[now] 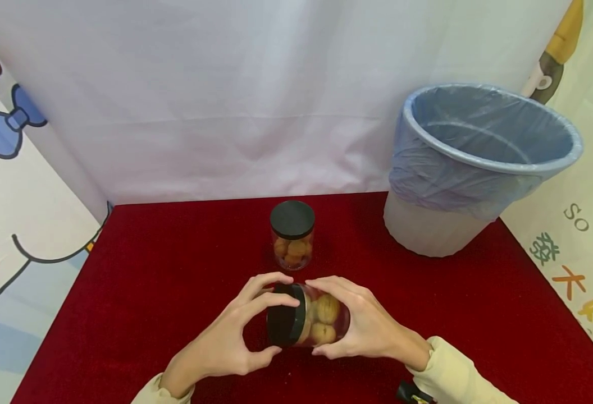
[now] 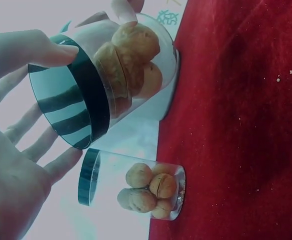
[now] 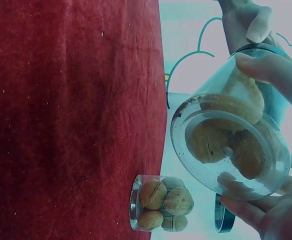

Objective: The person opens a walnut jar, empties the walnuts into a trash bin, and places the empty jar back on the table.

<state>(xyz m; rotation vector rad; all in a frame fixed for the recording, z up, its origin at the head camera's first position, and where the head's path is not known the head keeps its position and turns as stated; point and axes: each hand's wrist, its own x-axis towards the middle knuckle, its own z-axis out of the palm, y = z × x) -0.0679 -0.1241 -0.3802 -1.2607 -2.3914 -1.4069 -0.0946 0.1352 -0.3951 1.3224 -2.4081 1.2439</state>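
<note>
A clear jar [image 1: 310, 322] with a black screw lid [image 1: 280, 321] is held on its side, raised above the red cloth. Walnuts [image 2: 131, 55] show through its wall. My left hand [image 1: 233, 331] holds the lid, thumb on the near side and fingers over the far side. My right hand [image 1: 364, 320] grips the jar's body near its base, as the right wrist view also shows. Behind it, a second lidded jar of walnuts [image 1: 292, 235] stands upright on the cloth, untouched by either hand.
A white bin [image 1: 418, 224] lined with a blue plastic bag stands at the back right. Red cloth [image 1: 175, 252] covers the table, with small crumbs on it. A white curtain hangs behind. A small black object [image 1: 410, 393] lies by my right sleeve.
</note>
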